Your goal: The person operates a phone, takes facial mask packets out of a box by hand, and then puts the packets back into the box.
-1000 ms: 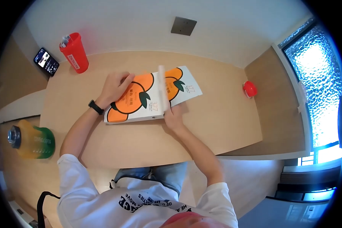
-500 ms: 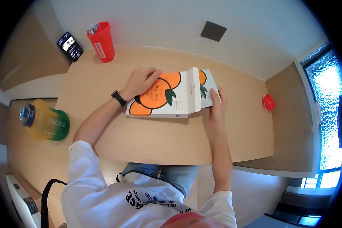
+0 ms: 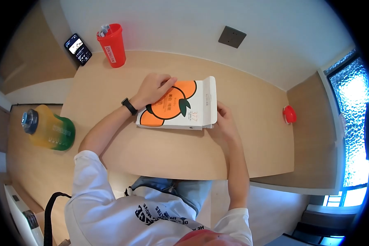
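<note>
1. Our left hand point(image 3: 153, 88) lies over the upper left part of the box, its fingers bent and close together, the thumb beside them. We cannot tell whether it pinches an edge. A light, flat touch there would best steady the box without denting it.

2. Our right hand point(image 3: 226, 125) is at the box's right end, fingers curled in by the raised flap point(image 3: 212, 100). Their tips are partly hidden, so we cannot tell whether they pinch anything. We should work gently here, as thin card creases easily.

3. The white and orange box point(image 3: 188, 96) lies on the table point(image 3: 172, 153) between our hands, its printed face up. We would do well to let the table bear it and use even pressure from both sides, lest it skew.

4. Farther out, the red cup point(image 3: 114, 49) and phone point(image 3: 78, 50) are well apart from our hands, leaving our elbows the nearer concern.
</note>
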### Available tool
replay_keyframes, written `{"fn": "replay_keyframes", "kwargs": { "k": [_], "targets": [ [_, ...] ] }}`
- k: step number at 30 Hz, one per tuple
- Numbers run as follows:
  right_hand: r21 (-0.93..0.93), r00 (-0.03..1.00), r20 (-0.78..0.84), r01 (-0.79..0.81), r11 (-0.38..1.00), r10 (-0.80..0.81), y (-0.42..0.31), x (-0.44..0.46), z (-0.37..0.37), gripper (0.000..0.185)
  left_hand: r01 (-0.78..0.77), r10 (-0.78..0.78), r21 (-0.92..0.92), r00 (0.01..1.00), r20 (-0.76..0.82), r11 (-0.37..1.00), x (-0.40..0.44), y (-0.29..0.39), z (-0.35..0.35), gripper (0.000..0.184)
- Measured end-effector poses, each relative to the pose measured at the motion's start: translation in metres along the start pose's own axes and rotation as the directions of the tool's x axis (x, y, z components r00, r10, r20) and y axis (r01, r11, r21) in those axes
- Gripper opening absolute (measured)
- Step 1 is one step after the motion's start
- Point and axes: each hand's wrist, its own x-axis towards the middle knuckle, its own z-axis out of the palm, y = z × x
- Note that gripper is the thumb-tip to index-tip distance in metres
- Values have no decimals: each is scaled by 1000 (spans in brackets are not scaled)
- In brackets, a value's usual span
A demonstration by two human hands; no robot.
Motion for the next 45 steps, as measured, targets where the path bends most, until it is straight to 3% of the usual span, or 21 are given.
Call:
{"fn": "replay_keyframes", "kwargs": {
  "k": [2, 11, 17, 23, 29, 32, 36, 39, 43, 45],
  "targets": [
    [-50, 998, 26, 56, 997, -54, -1, 2, -11, 27, -12, 12, -9, 1000, -16, 1000, -1, 0, 1, 42],
    [267, 987, 127, -131, 955, 100, 24, 8, -6, 40, -42, 42, -23, 999, -26, 999, 0, 3, 3, 37],
    [242, 980, 83, -193, 951, 178, 14, 4, 8, 42, -42, 42, -20, 999, -17, 999, -2, 3, 9, 35],
    [207, 936, 224, -319, 925, 273, 25, 12, -13, 42, -45, 46, -54, 999, 12, 998, -2, 3, 8, 30],
    [239, 969, 214, -172, 955, 121, 26, 6, 5, 42, -69, 67, 41, 997, 41, 997, 1, 10, 4, 32],
    [81, 988, 149, -50, 995, 38, 43, 16, 5, 44, -95, 93, 46, 995, 38, 994, 0, 9, 6, 32],
    [259, 996, 58, 50, 964, -67, 77, 31, 9, 38, -116, 114, 36, 992, 51, 993, 2, 3, 11, 32],
    [95, 985, 36, 166, 982, -170, 82, 35, 8, 37, -85, 84, 11, 996, 24, 996, 2, 7, 12, 32],
    [-123, 989, 69, 138, 983, -131, 74, 27, 5, 38, -72, 72, -11, 997, 11, 997, 0, 10, 12, 30],
    [12, 989, 37, 140, 990, -140, 58, 21, 10, 37, -77, 77, 4, 997, 4, 997, 1, 7, 10, 30]
  ]
}}
